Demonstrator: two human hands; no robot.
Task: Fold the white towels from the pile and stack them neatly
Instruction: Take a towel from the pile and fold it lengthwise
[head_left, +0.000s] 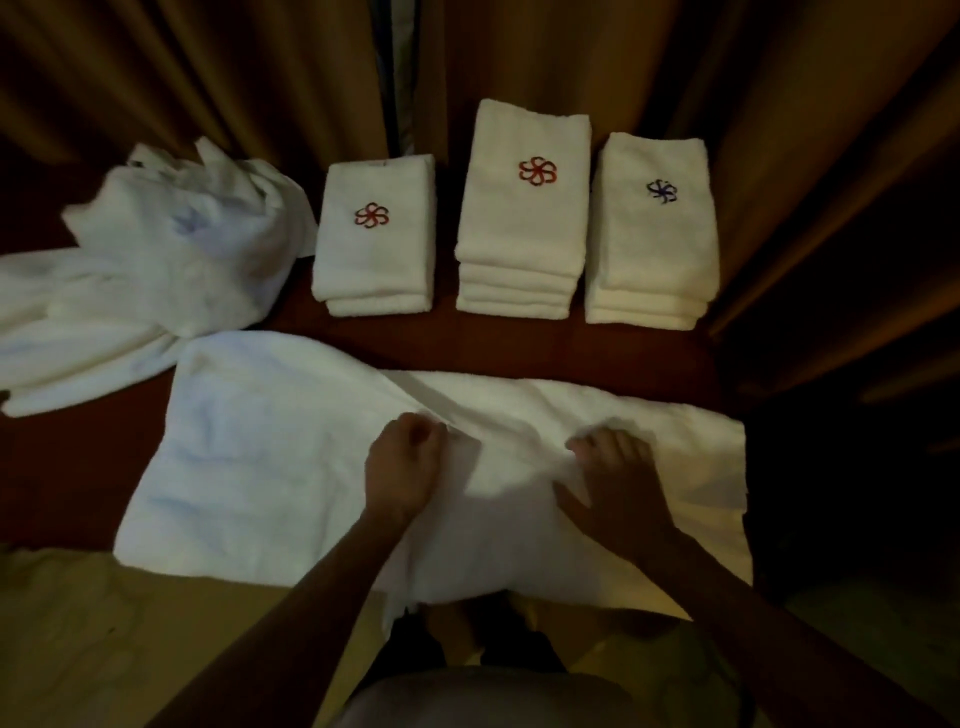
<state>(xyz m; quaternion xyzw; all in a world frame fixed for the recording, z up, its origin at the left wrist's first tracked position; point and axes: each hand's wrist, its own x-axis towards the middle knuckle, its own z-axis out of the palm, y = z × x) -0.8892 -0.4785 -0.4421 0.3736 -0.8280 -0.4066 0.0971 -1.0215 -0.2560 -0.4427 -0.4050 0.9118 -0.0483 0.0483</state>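
A white towel lies spread across the dark red surface in front of me, its near edge hanging over the front. My left hand pinches a raised fold of this towel near its middle. My right hand grips the same ridge of cloth a little to the right, fingers curled into it. Behind stand three stacks of folded white towels: a left stack with a red flower emblem, a taller middle stack with a red emblem, and a right stack with a blue emblem. The unfolded pile sits at the left.
Brown curtains hang close behind the stacks. The dark red surface shows as a strip between the spread towel and the stacks. A pale floor lies below the front edge, with my feet partly visible.
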